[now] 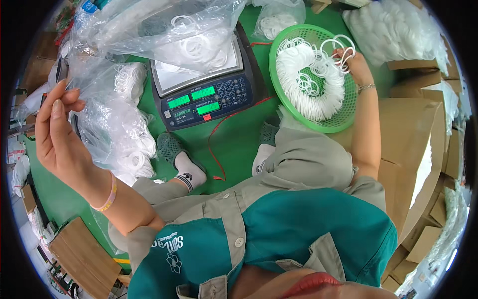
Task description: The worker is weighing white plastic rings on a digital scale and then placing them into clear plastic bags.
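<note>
My right hand [357, 67] is over the far right rim of a green mesh basket [343, 122], its fingers closed on a few thin white plastic rings [343, 40]. A thick curved row of similar white rings [284, 74] lies in the basket, with some loose ones beside it. At the left, my left hand [62, 124] is raised, fingertips drawn together at the edge of a clear plastic bag [129, 37]. That bag spreads to the right and rests on a counting scale [204, 99], with white rings [194, 47] inside it.
Clear bags of white rings [132, 134] lie on the green floor [234, 149] left of the scale. A red cord [214, 144] runs by my feet. Cardboard boxes [411, 129] and a large filled bag [393, 30] stand at the right. A wooden board [84, 254] is lower left.
</note>
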### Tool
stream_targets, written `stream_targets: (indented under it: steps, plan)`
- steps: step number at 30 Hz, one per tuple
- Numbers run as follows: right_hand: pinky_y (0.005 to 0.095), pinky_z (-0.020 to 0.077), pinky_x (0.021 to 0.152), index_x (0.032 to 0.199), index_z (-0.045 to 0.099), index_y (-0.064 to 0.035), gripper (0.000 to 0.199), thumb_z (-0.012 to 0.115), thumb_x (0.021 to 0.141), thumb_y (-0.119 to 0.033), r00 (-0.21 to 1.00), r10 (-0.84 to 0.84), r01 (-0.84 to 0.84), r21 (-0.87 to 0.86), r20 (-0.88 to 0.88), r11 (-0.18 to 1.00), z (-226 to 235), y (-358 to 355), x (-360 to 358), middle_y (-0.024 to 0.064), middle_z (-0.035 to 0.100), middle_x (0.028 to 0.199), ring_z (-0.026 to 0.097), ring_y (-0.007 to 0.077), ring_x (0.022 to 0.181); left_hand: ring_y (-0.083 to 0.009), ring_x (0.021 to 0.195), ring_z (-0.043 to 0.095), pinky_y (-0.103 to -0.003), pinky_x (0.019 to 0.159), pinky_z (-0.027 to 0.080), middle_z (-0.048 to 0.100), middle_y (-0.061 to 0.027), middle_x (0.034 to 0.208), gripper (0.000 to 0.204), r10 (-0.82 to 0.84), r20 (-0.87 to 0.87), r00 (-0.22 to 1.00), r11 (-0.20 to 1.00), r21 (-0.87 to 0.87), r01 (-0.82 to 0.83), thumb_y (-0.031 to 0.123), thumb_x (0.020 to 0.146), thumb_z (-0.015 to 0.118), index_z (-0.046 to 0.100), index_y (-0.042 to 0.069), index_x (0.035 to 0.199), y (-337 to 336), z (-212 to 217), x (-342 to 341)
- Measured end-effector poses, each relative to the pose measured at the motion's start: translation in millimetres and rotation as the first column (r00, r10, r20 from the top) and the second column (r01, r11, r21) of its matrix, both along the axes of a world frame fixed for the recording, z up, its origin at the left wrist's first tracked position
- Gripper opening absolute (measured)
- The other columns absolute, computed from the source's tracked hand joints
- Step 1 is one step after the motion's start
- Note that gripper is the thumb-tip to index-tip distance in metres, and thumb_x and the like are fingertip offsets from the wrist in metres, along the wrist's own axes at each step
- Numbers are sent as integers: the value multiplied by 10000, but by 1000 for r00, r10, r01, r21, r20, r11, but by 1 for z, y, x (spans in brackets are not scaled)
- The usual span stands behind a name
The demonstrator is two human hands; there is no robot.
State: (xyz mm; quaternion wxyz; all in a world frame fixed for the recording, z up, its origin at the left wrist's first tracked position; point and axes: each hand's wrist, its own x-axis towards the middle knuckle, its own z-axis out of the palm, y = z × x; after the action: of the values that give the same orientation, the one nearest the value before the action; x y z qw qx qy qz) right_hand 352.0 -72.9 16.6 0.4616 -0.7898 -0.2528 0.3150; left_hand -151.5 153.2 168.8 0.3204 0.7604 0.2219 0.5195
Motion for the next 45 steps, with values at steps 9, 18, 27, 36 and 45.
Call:
stream_targets:
  steps: [9, 18, 27, 36, 45]
  plan:
    - [225, 414, 500, 796, 601, 9, 165, 550, 795, -149, 651, 563, -738, 249, 510, 628, 215, 133, -173, 39, 589, 658, 521, 104, 554, -121, 659, 551, -216, 632, 442, 620, -123, 794, 190, -75, 124, 989, 996, -36, 80, 18, 829, 475, 579, -74, 960, -11, 7, 14]
    - [293, 469, 505, 955, 558, -7, 312, 596, 649, -55, 377, 685, -643, -357, 623, 678, 221, 222, -224, 124, 608, 706, 584, 185, 566, -108, 663, 550, -204, 636, 438, 624, -116, 796, 186, -91, 161, 983, 994, -42, 99, 27, 824, 492, 585, -61, 960, -12, 12, -5]
    - [284, 472, 536, 894, 575, 8, 203, 550, 736, -118, 445, 619, -616, -280, 647, 736, 200, 235, -198, 125, 603, 719, 596, 177, 582, -120, 696, 555, -214, 648, 445, 617, -123, 844, 201, -167, 166, 972, 985, -18, 173, 67, 818, 521, 576, -54, 969, -8, 13, -2]
    - [183, 351, 444, 876, 575, -63, 101, 516, 811, -111, 828, 320, -437, 173, 460, 883, 205, 148, -187, -27, 512, 621, 428, 46, 497, -129, 662, 556, -234, 601, 447, 605, -94, 770, 205, 71, -5, 997, 996, -54, -71, 103, 848, 474, 570, -41, 957, -27, 22, 0]
    - [158, 268, 468, 834, 536, -127, 67, 562, 781, -158, 884, 403, -350, -235, 237, 907, 93, 54, -32, -95, 446, 611, 379, 3, 530, -109, 628, 544, -211, 585, 440, 596, -80, 743, 200, 96, -58, 994, 994, -36, -99, 109, 863, 466, 574, -40, 940, -31, 20, 13]
